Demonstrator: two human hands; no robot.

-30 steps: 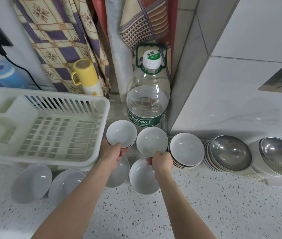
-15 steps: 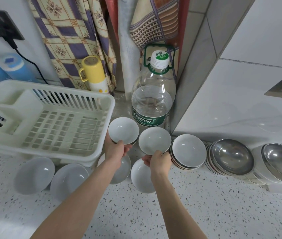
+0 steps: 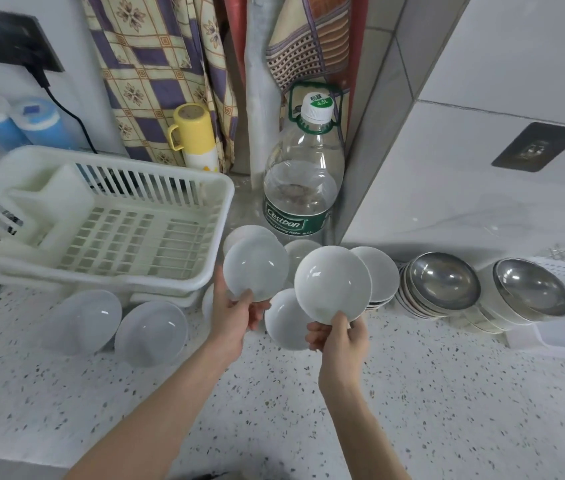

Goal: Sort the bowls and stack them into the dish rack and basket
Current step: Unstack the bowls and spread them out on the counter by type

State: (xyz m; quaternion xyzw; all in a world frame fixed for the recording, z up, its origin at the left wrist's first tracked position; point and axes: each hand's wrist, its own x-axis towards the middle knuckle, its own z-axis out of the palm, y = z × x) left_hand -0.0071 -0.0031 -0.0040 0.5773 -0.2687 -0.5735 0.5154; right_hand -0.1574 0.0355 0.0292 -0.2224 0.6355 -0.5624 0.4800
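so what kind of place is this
Most likely a home kitchen counter: a white plastic dish rack, stacked steel bowls leaning on the tiled wall, and a large water bottle on the speckled worktop.

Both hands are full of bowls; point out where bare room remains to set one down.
The dish rack floor is bare. So is the near counter around the forearms. The back strip is crowded, from the frosted bowls to the steel bowls.

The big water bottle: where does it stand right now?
In the head view, the water bottle stands upright at the back of the counter, in the wall corner, right of the white dish rack and behind the white bowls.
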